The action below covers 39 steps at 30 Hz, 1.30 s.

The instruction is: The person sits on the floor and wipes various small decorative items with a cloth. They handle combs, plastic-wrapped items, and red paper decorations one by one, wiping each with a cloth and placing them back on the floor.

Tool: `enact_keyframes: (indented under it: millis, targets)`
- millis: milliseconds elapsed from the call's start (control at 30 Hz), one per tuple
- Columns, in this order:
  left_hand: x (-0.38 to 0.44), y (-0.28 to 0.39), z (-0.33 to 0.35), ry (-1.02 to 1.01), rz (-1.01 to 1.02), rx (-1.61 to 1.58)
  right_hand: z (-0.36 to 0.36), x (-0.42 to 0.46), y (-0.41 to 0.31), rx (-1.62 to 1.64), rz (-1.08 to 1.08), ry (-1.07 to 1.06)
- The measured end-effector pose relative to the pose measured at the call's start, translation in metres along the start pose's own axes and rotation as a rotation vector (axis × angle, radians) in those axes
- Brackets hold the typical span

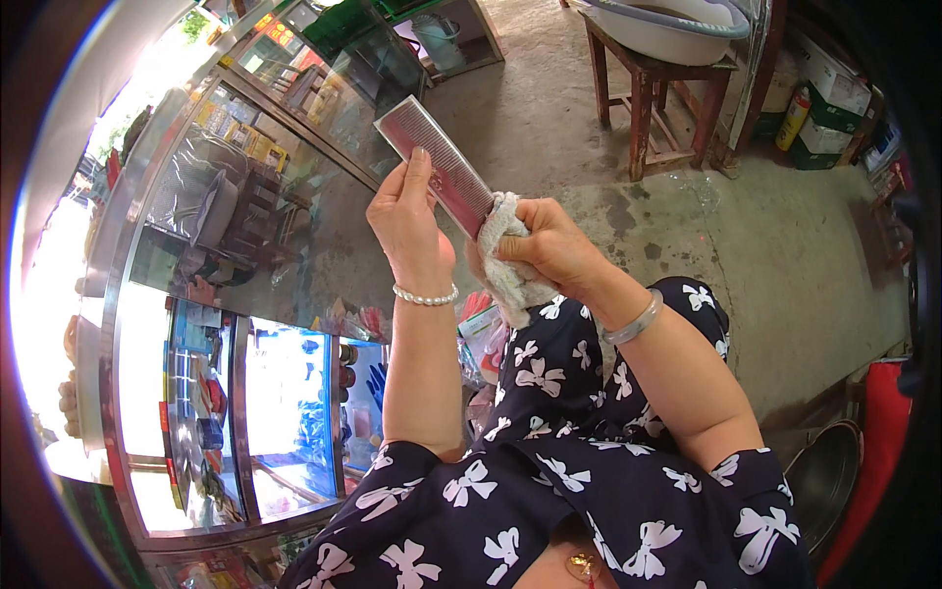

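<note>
A flat, narrow case (441, 163), reddish with a clear edge, slants up and away in front of me. Fine comb-like teeth show along one long side, so it seems to hold a comb. My left hand (409, 213), with a pearl bracelet at its wrist, grips the case near its middle, thumb on top. My right hand (548, 239) clutches a crumpled whitish cloth (504, 276). The cloth is wrapped around the near end of the case and hides it. A pale bangle circles my right forearm.
On my left stands a metal-framed glass display case (294, 272) with goods inside. A wooden stool (639, 88) ahead bears a white basin (662, 37). Stacked boxes (828, 110) and a yellow spray can (793, 118) are at the right. A dark pan (824, 471) sits low beside me.
</note>
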<state>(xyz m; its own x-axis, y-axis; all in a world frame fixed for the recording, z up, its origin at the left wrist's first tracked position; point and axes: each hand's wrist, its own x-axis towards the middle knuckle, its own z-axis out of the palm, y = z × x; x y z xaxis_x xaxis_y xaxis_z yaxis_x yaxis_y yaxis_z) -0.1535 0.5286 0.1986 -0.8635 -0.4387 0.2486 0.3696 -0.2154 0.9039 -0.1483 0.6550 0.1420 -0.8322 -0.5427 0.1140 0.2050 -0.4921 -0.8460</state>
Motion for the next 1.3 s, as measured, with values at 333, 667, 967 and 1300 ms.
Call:
enact_keyframes:
  millis: [333, 667, 967, 1300]
  targets:
    - [-0.023, -0.013, -0.022, -0.176, -0.233, 0.017, 0.007, -0.001, 0.000, -0.176, 0.060, 0.149]
    - [-0.010, -0.002, -0.047, -0.090, -0.092, 0.085, -0.011, 0.002, -0.002, 0.207, 0.086, 0.115]
    - [-0.047, -0.020, -0.037, -0.280, -0.091, 0.384, -0.002, 0.001, -0.008, -0.015, -0.152, 0.121]
    - [-0.068, -0.033, -0.030, -0.423, -0.185, 0.252, -0.014, 0.006, 0.000, -0.142, -0.245, 0.323]
